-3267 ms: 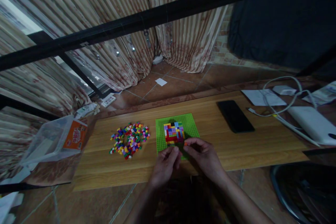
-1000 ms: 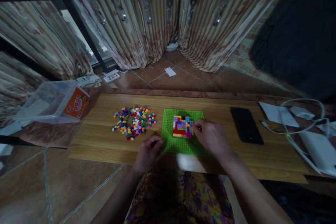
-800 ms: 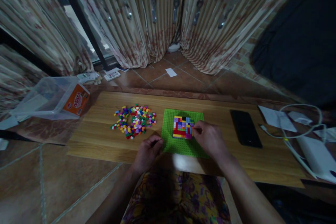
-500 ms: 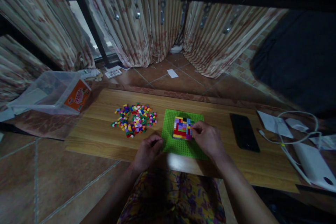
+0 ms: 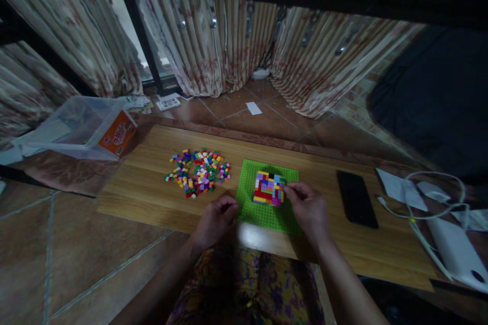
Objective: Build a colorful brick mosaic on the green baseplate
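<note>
The tabletop [image 5: 152, 183] carries a green baseplate [image 5: 263, 213] in front of me, with a loose brick pile [image 5: 198, 171] to its left and a black phone [image 5: 356, 198] well to its right. On the baseplate sits the thing I am building, a square brick mosaic [image 5: 268, 188] of mixed colours.

My right hand [image 5: 310, 208] is at the mosaic's right edge, fingertips [image 5: 288, 189] pinched together as if on one small brick; the brick itself is too small and dark to make out, so I cannot tell whether that grip is grasping anything. My left hand [image 5: 217, 218] is loosely clenched, knuckles resting on the tabletop just beside the baseplate's near-left corner.

To seat a brick well here, I judge it best to line it up over the studs, press straight down with one fingertip, and brace the baseplate with the left hand so it does not slide.

Against the picture half a second back, the right hand has shifted slightly right and nearer, and the view has tilted; the left hand stays put.
</note>
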`<state>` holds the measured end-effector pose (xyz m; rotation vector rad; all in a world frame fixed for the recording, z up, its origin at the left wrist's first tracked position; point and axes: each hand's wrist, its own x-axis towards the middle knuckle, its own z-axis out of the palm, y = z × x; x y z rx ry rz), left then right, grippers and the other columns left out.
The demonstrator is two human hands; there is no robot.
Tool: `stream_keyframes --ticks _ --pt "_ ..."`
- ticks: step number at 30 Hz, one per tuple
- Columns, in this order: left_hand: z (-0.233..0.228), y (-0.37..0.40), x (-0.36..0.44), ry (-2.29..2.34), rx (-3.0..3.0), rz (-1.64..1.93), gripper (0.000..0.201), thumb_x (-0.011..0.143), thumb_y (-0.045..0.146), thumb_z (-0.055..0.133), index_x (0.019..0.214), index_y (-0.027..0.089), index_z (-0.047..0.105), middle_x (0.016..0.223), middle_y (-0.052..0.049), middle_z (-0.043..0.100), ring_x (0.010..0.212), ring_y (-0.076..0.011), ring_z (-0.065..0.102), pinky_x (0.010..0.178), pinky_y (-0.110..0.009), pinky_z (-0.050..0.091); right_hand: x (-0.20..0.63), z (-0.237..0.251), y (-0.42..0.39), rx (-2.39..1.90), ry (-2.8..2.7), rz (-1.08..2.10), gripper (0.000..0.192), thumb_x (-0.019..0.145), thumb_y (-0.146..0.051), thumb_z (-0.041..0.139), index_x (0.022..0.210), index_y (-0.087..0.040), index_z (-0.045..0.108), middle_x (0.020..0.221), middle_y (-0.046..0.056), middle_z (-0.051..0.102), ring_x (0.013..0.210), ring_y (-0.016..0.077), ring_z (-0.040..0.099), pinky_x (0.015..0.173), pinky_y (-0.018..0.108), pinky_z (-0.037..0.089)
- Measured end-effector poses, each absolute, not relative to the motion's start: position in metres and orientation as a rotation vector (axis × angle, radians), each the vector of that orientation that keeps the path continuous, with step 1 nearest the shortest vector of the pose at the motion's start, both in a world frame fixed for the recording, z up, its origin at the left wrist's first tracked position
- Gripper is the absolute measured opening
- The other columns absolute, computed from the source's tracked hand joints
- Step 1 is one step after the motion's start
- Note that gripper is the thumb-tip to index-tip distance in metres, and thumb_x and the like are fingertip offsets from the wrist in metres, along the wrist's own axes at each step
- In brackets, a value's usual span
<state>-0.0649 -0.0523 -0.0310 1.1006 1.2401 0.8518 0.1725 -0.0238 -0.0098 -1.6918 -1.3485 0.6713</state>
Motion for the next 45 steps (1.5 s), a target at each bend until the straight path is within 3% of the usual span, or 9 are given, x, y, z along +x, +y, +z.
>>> stream_keyframes --ticks 4,19,27,36,45 --pt "-0.033 -0.053 -0.065 1.227 1.098 0.861 0.026 0.082 0.041 0.058 0.073 0.017 0.055 0.057 0.006 0.047 0.050 -0.0069 0.042 0.047 -0.018 0.034 0.173 -0.021 -0.019 -1.662 -1.225 0.737 0.037 0.080 -0.052 0.060 0.081 -0.016 0.068 0.072 0.006 0.070 0.064 0.0186 0.062 0.060 0.029 0.047" --pt "-0.033 -0.053 -0.065 1.225 1.082 0.862 0.022 0.081 0.038 0.059 0.075 0.017 0.056 0.055 0.006 0.048 0.048 -0.0073 0.043 0.046 -0.018 0.034 0.160 -0.031 -0.020 -1.643 -1.260 0.645 0.035 0.081 -0.050 0.059 0.084 -0.016 0.065 0.075 0.007 0.070 0.068 0.0193 0.063 0.063 0.030 0.049" --pt "-0.032 -0.062 -0.071 1.219 1.084 0.972 0.027 0.083 0.042 0.058 0.074 0.017 0.057 0.054 0.006 0.045 0.047 -0.0068 0.038 0.045 -0.019 0.031 0.167 -0.039 -0.021 -1.667 -1.248 0.725 0.045 0.079 -0.058 0.058 0.088 -0.015 0.069 0.083 0.010 0.073 0.073 0.0219 0.065 0.068 0.033 0.049" --pt "-0.026 -0.068 -0.139 1.891 1.299 1.116 0.017 0.081 0.032 0.055 0.086 0.018 0.063 0.076 -0.001 0.066 0.069 -0.0150 0.060 0.065 -0.025 0.045 0.173 -0.049 -0.030 -1.637 -1.040 0.805 0.049 0.077 -0.062 0.060 0.084 -0.015 0.068 0.075 0.008 0.071 0.061 0.0191 0.063 0.061 0.031 0.049" --pt "-0.027 -0.057 -0.140 2.276 1.559 0.788 0.034 0.079 0.040 0.063 0.103 0.017 0.058 0.094 -0.008 0.065 0.080 -0.0195 0.062 0.069 -0.029 0.046 0.177 -0.055 -0.031 -1.659 -1.069 0.788 0.045 0.077 -0.059 0.062 0.088 -0.015 0.069 0.074 0.007 0.070 0.067 0.0207 0.063 0.063 0.033 0.049"
